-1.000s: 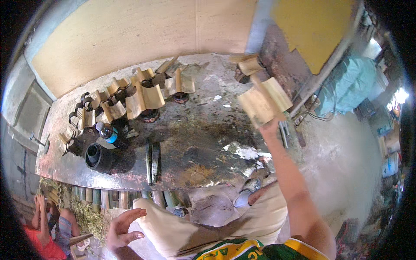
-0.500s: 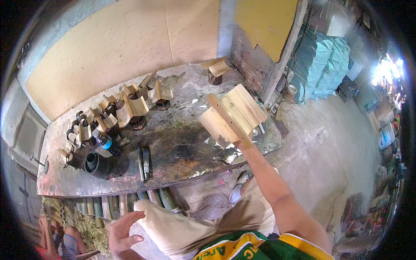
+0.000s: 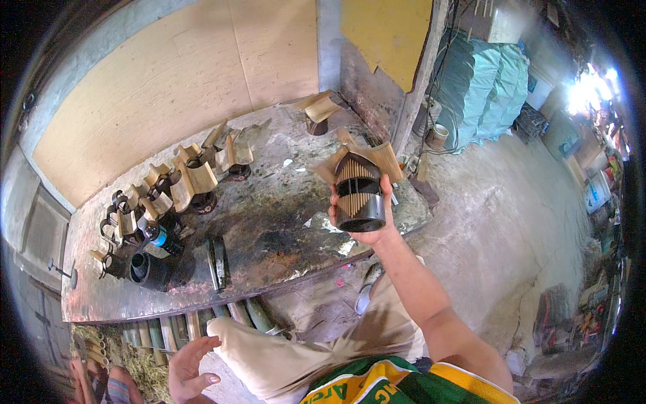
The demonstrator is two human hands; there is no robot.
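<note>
Gripping a black ring (image 3: 360, 198) of bamboo slats, the right hand (image 3: 363, 219) holds it above the table (image 3: 269, 236). The left hand (image 3: 190, 367) hangs loosely open beside the knee.

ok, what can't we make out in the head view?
- Right hand: palm and fingers hidden behind the black cylinder with bamboo strips.
- Left hand: fingertips cut by the lower edge.
- Small dark holders on the stained workbench: too small, rim-warped.
</note>
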